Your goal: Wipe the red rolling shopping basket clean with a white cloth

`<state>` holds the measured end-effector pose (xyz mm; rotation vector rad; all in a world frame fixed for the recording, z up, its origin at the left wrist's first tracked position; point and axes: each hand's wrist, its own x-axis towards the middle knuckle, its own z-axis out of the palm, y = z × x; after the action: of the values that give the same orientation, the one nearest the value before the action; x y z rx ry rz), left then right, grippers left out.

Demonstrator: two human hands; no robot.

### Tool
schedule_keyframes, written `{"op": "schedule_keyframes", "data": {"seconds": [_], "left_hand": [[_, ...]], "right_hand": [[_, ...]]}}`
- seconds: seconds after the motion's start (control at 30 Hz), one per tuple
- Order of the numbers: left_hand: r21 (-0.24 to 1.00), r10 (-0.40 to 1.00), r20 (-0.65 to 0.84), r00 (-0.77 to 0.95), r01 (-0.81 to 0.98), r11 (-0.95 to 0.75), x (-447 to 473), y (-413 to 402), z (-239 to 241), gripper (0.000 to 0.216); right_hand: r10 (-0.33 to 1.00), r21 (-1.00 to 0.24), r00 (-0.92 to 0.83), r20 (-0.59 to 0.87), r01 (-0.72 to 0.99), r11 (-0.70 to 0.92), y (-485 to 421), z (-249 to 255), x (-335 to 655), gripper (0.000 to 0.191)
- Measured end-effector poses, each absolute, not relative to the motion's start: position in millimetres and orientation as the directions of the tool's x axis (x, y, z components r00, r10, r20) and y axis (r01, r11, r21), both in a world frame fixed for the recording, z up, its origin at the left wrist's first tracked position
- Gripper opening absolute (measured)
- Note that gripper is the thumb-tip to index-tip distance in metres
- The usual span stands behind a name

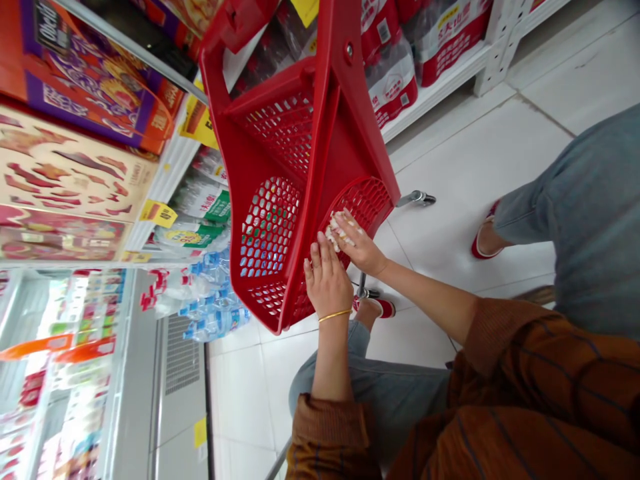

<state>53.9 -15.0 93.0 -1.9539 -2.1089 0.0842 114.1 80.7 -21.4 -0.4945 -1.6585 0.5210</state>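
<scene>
A red plastic shopping basket (280,167) with perforated walls is tipped on its side in front of me. My left hand (326,283), with a gold bangle at the wrist, lies flat against the basket's outer rim, fingers stretched out. My right hand (357,245) is just above it and presses a pale crumpled cloth (336,230) against the basket's lower wall, fingers curled over it. Both arms come out of brown striped sleeves.
Store shelves on the left hold bottled-water packs (210,293) and colourful boxes (75,73). A chest freezer (65,373) stands at the lower left. A basket caster (417,197) sticks out over the white tiled floor. My jeans-clad knees and red shoes (483,240) flank the basket.
</scene>
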Motion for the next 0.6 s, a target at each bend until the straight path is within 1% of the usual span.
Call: {"op": "schedule_keyframes", "data": {"seconds": [0.2,0.37,0.5,0.6], "left_hand": [[-0.212,0.991,0.128,-0.050,0.974,0.076,53,-18,87,0.060],[-0.241,0.991,0.129,-0.044,0.968,0.074,52,-19,86,0.060],[-0.255,0.991,0.126,-0.037,0.965,0.068,51,-20,87,0.061],[-0.251,0.991,0.127,-0.036,0.966,0.067,51,-20,89,0.060]], "right_hand": [[0.631,-0.649,-0.236,0.739,-0.001,0.761,73,-44,120,0.048],[0.649,-0.678,-0.279,0.708,-0.011,0.735,60,-69,130,0.049],[0.673,-0.699,-0.260,0.693,-0.011,0.715,56,-76,136,0.045],[0.712,-0.724,-0.179,0.679,-0.006,0.689,53,-65,137,0.041]]}}
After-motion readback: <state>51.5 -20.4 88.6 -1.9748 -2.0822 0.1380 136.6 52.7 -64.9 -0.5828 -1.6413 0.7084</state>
